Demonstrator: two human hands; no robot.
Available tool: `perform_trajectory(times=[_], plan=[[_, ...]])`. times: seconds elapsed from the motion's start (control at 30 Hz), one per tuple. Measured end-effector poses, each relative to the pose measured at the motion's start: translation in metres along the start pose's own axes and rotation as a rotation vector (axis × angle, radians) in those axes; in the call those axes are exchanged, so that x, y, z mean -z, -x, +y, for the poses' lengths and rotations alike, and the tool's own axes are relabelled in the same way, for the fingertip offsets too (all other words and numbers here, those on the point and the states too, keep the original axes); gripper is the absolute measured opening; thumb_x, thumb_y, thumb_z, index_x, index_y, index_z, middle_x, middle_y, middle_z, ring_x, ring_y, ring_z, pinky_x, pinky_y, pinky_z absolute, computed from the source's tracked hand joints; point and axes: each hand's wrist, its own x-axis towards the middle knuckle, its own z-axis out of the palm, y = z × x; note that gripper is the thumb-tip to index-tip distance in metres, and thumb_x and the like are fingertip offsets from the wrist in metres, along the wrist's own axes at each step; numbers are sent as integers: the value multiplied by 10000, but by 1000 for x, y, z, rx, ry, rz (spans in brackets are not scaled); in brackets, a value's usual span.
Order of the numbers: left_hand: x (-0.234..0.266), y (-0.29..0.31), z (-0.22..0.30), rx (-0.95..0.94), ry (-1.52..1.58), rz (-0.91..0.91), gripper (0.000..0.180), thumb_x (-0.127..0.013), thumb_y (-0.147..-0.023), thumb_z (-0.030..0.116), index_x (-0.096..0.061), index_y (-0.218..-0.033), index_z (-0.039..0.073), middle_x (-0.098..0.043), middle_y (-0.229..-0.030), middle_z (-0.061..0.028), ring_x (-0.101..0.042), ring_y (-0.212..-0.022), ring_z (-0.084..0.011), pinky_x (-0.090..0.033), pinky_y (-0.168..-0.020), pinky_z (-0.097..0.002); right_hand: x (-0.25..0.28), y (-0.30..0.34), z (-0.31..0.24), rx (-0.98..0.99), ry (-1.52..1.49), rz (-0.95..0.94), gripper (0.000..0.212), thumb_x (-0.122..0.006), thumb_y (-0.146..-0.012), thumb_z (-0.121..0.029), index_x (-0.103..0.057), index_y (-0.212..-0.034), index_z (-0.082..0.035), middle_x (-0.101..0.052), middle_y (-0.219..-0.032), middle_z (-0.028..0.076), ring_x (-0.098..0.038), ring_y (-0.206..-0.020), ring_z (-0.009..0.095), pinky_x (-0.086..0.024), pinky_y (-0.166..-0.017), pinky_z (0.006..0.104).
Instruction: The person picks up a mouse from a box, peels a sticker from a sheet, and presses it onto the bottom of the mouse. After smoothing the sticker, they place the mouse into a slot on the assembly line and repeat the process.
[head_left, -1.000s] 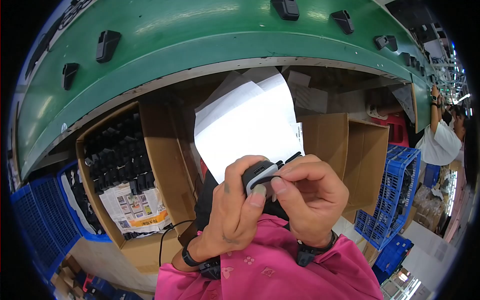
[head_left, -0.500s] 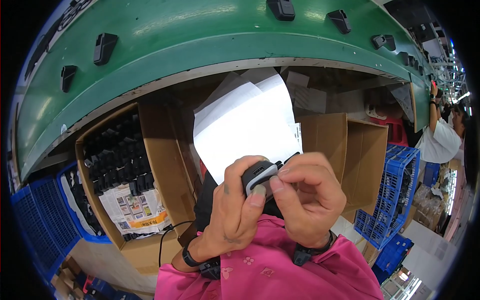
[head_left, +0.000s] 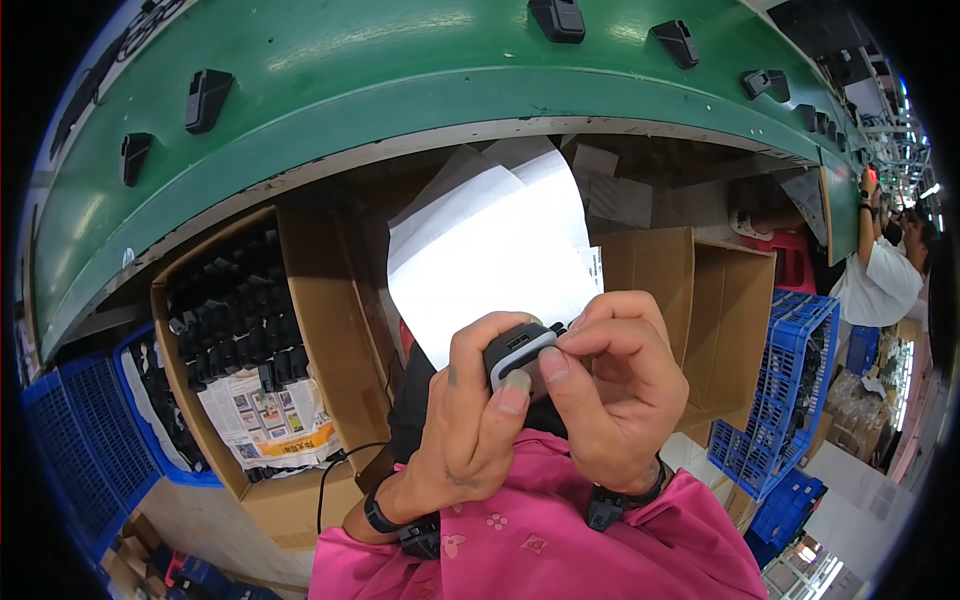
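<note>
Above my lap, my left hand [head_left: 478, 410] is closed around a small black device with a grey rim [head_left: 516, 350]. A rectangular port shows on the device's upper face, and my left thumb presses against its near side. My right hand [head_left: 622, 385] is closed in a pinch at the device's right end, thumb and index finger close together. A small dark piece [head_left: 560, 328] sticks out there beside the fingertips. Whatever lies between those fingertips is too small to make out. Behind both hands lie white sheets [head_left: 490, 255].
A green bench [head_left: 400, 95] crosses ahead, carrying several black wedge-shaped devices [head_left: 208, 100]. At left stands a carton [head_left: 325, 330] with many black parts and newspaper. Another carton [head_left: 725, 330] and a blue crate [head_left: 770, 400] stand right. A person in white [head_left: 880, 285] works far right.
My right fingers have shifted slightly upward at the device's end, and less of the dark piece shows above them. My left hand and the device have stayed nearly still.
</note>
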Motion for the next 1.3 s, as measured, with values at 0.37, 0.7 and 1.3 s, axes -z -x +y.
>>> perform_trajectory(times=[0.37,0.7,1.3], plan=[[-1,1,-1,19,11,4,416,-394,-943,243,-372,-1239,-49,-589,-945,-191,-587,-740,-253,-466,-694,-344,0,1,2,-33,-12,-6,137,-676,-745,66,-610,-860,31,-547,-919,102,-523,-722,112,-440,-640,233],[0,1,-1,26,15,1,405,-389,-942,235,-384,-1234,-45,-589,-932,-189,-567,-720,-248,-453,-680,-339,2,1,1,-101,-70,-46,131,-647,-770,68,-584,-880,39,-529,-938,85,-512,-753,100,-434,-668,222],[0,0,-5,235,317,-22,420,-320,-932,273,-390,-1220,-24,-579,-999,-156,-562,-887,-199,-441,-800,-311,0,-6,-1,-449,-253,-110,110,-566,-888,-66,-528,-945,20,-503,-937,51,-484,-751,65,-411,-663,200]])
